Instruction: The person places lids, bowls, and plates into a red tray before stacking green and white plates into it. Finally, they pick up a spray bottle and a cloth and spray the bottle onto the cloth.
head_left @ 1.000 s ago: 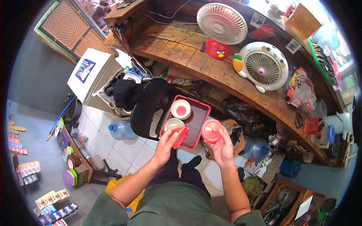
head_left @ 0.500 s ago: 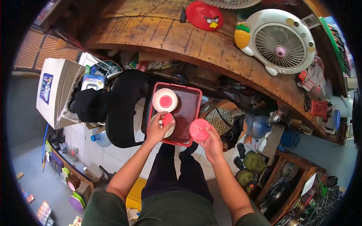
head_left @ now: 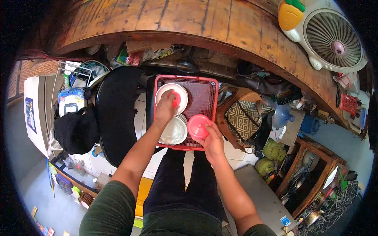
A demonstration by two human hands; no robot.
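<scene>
A red plastic basket (head_left: pixel 216 94) holds a white bowl (head_left: pixel 160 93) at its upper left. Below that sits another white dish (head_left: pixel 173 132), seemingly stacked. My left hand (head_left: pixel 166 107) reaches over the upper bowl, its fingers closed around a small red round piece (head_left: pixel 176 99); the fingers partly hide the piece. Over the lower right of the basket, my right hand (head_left: pixel 212 142) grips a pink round lid (head_left: pixel 199 126) with a knob at its middle, thumb and fingers at its right edge.
A black chair (head_left: pixel 118 114) stands left of the basket, beside a black cloth bag (head_left: pixel 76 131). Beyond runs a wooden counter (head_left: pixel 177 23) with a white fan (head_left: pixel 334 39). To the right are a patterned cushion (head_left: pixel 243 119) and a blue water jug (head_left: pixel 281 116).
My left hand has moved from the lower dish up to the upper bowl, and red no longer shows in the lower dish. The pink lid has shifted slightly left over the basket.
</scene>
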